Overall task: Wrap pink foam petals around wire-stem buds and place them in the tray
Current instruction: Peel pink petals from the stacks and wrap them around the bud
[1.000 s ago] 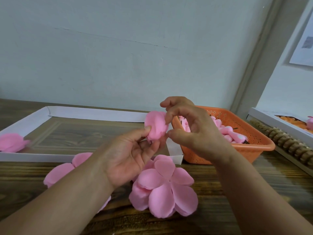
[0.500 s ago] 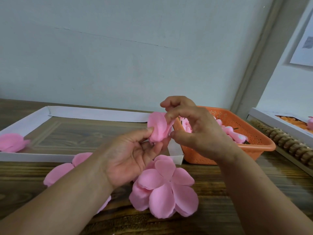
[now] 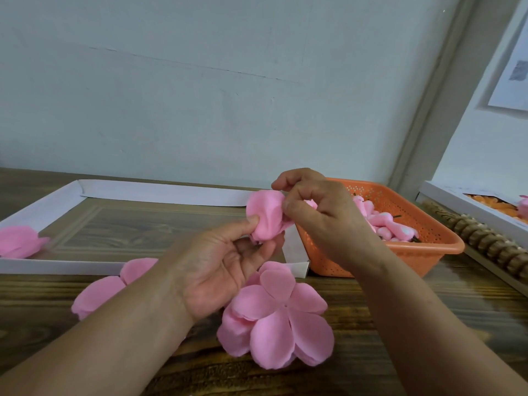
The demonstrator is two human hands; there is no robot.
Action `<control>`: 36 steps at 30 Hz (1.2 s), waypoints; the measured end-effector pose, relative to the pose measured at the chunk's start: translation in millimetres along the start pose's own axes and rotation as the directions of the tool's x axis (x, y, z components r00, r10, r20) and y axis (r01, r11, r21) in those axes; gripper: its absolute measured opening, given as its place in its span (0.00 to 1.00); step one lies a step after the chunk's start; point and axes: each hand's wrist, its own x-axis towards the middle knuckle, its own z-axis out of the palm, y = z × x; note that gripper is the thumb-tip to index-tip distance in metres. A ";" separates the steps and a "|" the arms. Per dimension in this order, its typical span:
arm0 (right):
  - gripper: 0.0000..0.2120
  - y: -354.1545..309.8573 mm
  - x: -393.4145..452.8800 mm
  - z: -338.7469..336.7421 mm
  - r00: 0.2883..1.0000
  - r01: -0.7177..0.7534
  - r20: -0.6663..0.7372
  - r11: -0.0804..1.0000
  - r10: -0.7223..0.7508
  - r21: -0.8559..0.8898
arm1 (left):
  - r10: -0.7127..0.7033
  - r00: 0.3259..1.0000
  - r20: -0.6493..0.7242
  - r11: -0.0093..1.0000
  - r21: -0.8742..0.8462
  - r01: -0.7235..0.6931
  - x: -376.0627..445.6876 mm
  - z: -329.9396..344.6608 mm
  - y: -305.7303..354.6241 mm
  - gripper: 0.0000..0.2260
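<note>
Pink foam petal point(image 3: 267, 215), soft and light, likely creases easily; held mid-air above white tray's point(image 3: 160, 192) right end. Left hand point(image 3: 217, 267) pinches its base, right hand point(image 3: 320, 212) pinches top edge. Bud hidden.

Bud core hidden inside petal point(image 3: 264, 215) and behind right hand point(image 3: 323, 221), stem unseen, flower point(image 3: 18, 241) cut off at left edge, petals point(image 3: 100, 290) partly covered by left forearm, box point(image 3: 471, 212) clipped at right.
</note>
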 end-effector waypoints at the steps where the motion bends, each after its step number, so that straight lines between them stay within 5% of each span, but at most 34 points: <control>1: 0.14 0.3 0.0 0.4 1.000 0.003 -0.017 1.000 -0.003 0.006 | 0.004 1.000 0.007 1.000 0.001 -0.004 -0.6 0.6 -0.2 0.17; 7: 0.06 2.2 0.0 0.6 0.999 -0.014 -0.031 0.986 0.020 0.169 | 0.033 0.999 0.006 0.999 -0.035 -0.033 0.3 0.3 1.4 0.18; 17: 0.15 3.2 1.8 7.4 0.997 -0.020 -0.069 0.996 0.026 0.088 | 0.120 0.991 -0.051 0.993 -0.008 -0.120 3.1 -2.2 -2.1 0.18; 36: 0.11 4.9 2.1 11.7 0.986 -0.099 -0.130 0.993 0.106 0.056 | 0.252 0.967 -0.028 0.967 0.046 -0.250 1.4 0.0 -7.7 0.18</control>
